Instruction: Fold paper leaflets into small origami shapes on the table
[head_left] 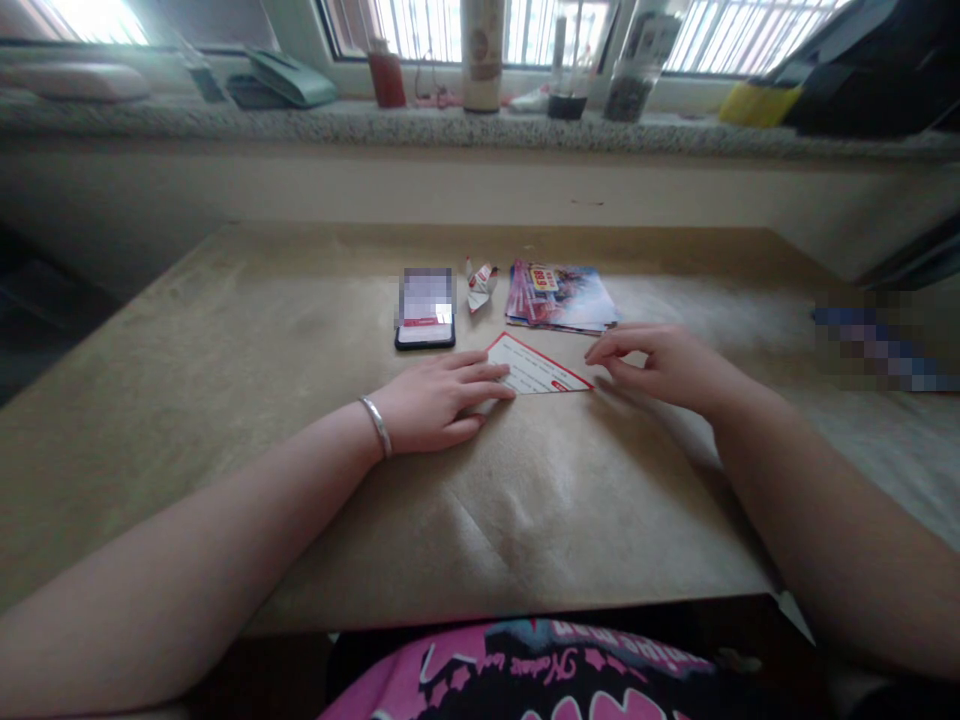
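The left hand (435,402), a silver bangle (376,426) at its wrist, lies flat and open, fingertips resting on a white, red-edged triangle of folded paper (538,367), pinning it without gripping. Beyond stand a black smartphone (424,310) with a blurred screen, a small folded white-and-red paper figure (481,284) and a stack of glossy pink-and-blue leaflets (559,297), all on brown kraft paper (570,500). The right hand (660,362), loosely curled and holding nothing, has its fingertips (594,352) just beside the triangle's right corner.
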